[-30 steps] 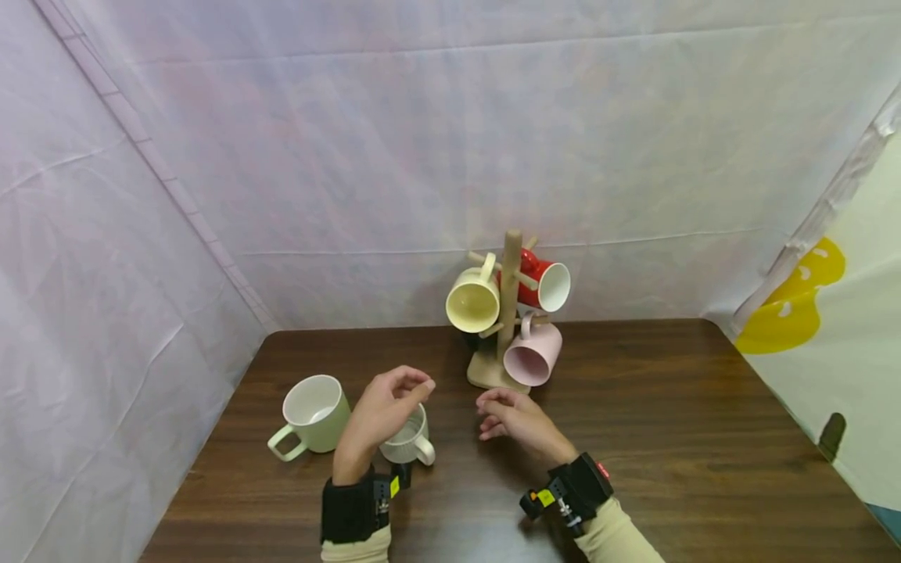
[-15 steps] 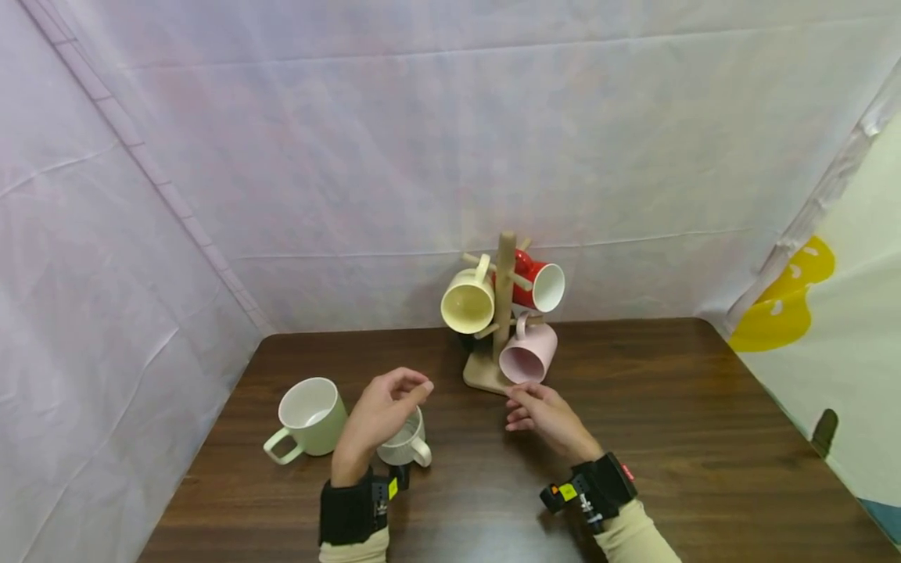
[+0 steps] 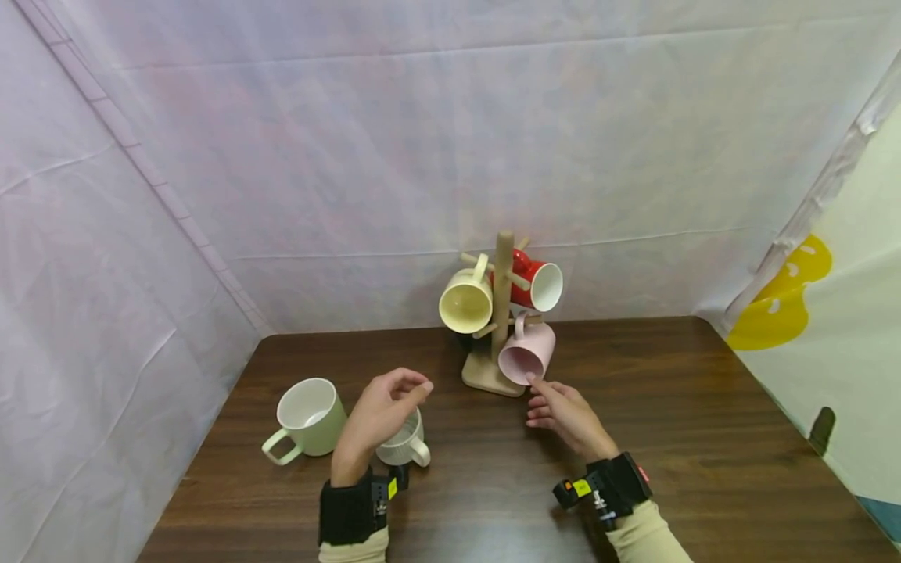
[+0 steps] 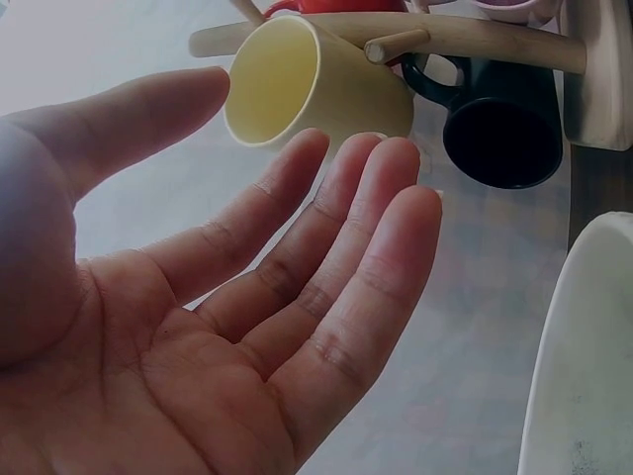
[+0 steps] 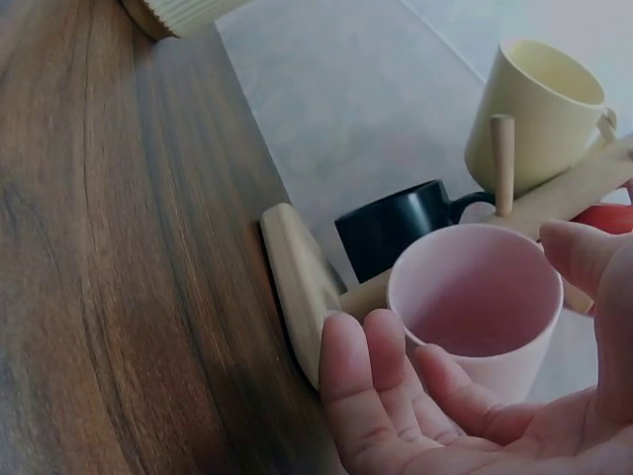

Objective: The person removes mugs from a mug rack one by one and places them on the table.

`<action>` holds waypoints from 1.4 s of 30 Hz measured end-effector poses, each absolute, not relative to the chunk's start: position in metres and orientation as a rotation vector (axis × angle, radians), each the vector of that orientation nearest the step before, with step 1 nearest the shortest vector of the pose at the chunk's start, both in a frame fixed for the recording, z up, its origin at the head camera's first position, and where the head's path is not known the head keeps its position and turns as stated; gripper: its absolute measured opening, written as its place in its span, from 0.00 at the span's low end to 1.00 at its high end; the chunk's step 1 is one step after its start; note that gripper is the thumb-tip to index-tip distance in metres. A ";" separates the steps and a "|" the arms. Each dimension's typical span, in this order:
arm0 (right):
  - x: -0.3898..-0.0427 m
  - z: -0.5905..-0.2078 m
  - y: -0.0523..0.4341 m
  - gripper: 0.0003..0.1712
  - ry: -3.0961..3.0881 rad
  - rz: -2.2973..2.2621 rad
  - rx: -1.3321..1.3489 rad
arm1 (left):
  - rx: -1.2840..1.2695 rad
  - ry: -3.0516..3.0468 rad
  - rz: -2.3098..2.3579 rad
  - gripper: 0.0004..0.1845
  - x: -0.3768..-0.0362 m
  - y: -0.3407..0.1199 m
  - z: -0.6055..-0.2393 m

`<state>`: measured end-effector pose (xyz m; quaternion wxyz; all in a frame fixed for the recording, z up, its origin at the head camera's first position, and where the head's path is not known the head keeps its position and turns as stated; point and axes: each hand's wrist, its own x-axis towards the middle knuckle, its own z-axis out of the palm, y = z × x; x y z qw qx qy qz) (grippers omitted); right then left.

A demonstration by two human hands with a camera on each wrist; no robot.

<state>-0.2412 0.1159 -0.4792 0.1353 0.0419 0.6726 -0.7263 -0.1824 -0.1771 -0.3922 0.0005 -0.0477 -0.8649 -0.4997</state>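
Fingers [image 5: 348,381] and thumb of the person's right hand [image 3: 572,418] stand apart, loosely bent and gripping nothing, at the rim of a pale pink, round ceramic-looking mug [image 3: 540,346]; whether they touch it I cannot tell. This mug hangs by its handle from a low right-hand peg of a light wooden mug tree [image 3: 503,293], mouth tipped toward the person. Higher up hang a pale yellow mug [image 3: 466,307] on the left and a glossy red mug with a white inside [image 3: 540,288] on the right. A black mug [image 5: 391,233] hangs low at the back.

The left hand [image 3: 380,414] is relaxed, its fingers gently curved around nothing, above a small white ribbed cup [image 3: 404,447]. Left of that, a large light-green mug [image 3: 325,430] stands upright on the dark brown wooden table [image 3: 704,438], handle pointing left.
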 end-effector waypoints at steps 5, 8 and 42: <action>-0.242 -0.479 0.120 0.40 1.946 -2.104 0.177 | -0.152 -2.715 -1.565 0.11 -0.183 -0.177 -0.392; -0.243 -0.479 0.122 0.42 1.940 -2.113 0.202 | -0.155 -2.713 -1.577 0.11 -0.183 -0.176 -0.393; -0.250 -0.478 0.136 0.37 1.902 -2.157 0.166 | -0.175 -2.773 -1.471 0.13 -0.187 -0.155 -0.398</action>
